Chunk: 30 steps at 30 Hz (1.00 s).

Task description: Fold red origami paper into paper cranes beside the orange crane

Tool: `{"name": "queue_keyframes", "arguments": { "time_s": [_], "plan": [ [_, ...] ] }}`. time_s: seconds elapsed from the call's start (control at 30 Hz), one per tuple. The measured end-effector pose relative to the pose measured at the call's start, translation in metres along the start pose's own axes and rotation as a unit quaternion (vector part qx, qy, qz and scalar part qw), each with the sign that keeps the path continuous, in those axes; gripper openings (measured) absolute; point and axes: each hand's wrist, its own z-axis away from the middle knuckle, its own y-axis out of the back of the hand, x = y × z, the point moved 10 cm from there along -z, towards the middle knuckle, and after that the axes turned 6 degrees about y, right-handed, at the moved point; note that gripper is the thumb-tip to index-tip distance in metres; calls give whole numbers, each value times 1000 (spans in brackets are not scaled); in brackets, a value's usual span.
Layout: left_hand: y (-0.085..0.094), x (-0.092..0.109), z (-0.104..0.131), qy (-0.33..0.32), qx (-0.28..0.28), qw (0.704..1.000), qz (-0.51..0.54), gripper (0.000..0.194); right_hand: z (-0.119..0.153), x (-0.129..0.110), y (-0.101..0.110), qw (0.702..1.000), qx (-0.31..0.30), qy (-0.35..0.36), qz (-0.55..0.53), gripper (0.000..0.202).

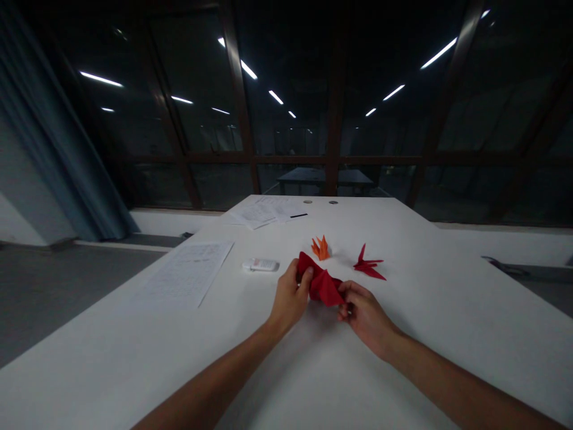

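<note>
The folding looks part done: the red paper (pixel 326 288) has creases and raised flaps, but it is broad and loose, without the narrow points that mark the orange figure (pixel 321 248) and the dark-red figure (pixel 369 265). Those two appear complete; the shaping of the red paper seems to be what is left. It lies between the hands, held up over the bench (pixel 290 388), on the near side of the orange figure. The left hand (pixel 289 298) pinches its left end under the thumb; the right hand (pixel 364 313) has its fingers closed on the right corner, though the dim light makes the exact grip there hard to judge. The dark-red figure sits right of the orange one, a white case (pixel 260 264) to its left.
</note>
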Motion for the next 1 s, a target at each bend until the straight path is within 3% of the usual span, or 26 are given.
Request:
{"name": "queue_keyframes", "arguments": {
  "time_s": [0.17, 0.3, 0.47, 0.63, 0.73, 0.83, 1.0],
  "plan": [
    [11, 7, -9, -10, 4, 999, -47, 26, -5, -20, 0, 992, -25, 56, 107, 4],
    [21, 11, -17, -21, 0, 999, -44, 27, -11, -39, -1, 966, -46, 115, 229, 5],
    [25, 9, -24, -18, -20, 1000, -9, 24, -14, -46, -4, 935, -90, 161, 301, 16],
    [28, 11, -26, -5, -21, 999, -39, 26, -11, -58, 5, 896, -30, 227, 380, 19],
    [28, 16, -25, -10, -15, 996, -85, 28, 3, -75, -10, 874, -41, 277, 398, 22],
    [22, 19, -21, -23, -20, 990, -135, 26, 20, -81, -39, 853, -118, 282, 423, 22],
    [5, 19, -14, -18, -61, 985, -160, 28, 32, -85, -43, 858, -90, 273, 426, 9]
  ]
}}
